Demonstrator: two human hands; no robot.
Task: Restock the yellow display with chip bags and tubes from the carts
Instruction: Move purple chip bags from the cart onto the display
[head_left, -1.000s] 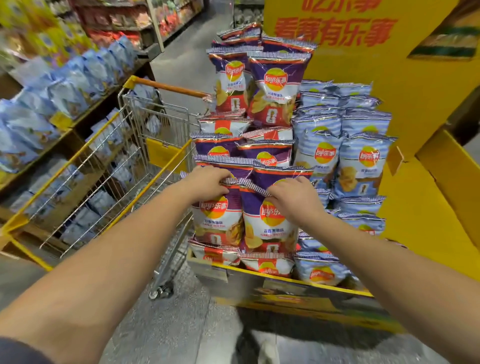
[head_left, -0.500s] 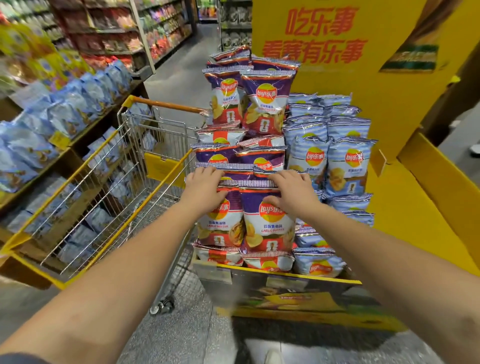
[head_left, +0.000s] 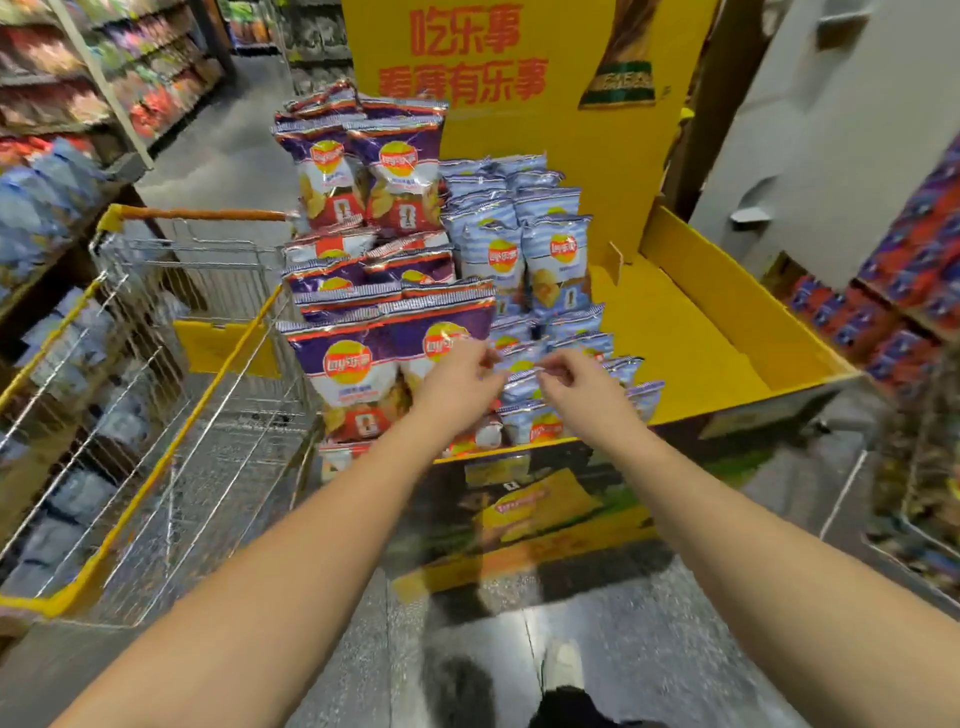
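Observation:
The yellow cardboard display (head_left: 691, 332) holds stacked purple chip bags (head_left: 358, 364) on its left side and light blue chip bags (head_left: 553, 254) in the middle. Its right part shows bare yellow floor. My left hand (head_left: 460, 382) hovers in front of the lower purple bags, at the seam with the blue ones, fingers loosely curled and holding nothing. My right hand (head_left: 574, 387) is just beside it over the low blue bags (head_left: 530, 421), fingers also loosely curled, with no bag in its grip. The two hands are a small gap apart.
A wire shopping cart (head_left: 171, 415) with yellow trim and an orange handle stands close to the display's left side; I see no goods in its basket. Store shelves with blue bags (head_left: 47, 208) line the far left. Stacked red and purple boxes (head_left: 904, 291) sit at the right.
Both hands have let go of the tops of the two front purple bags and moved right toward the light blue bags. The view has shifted, showing more of the display's right side.

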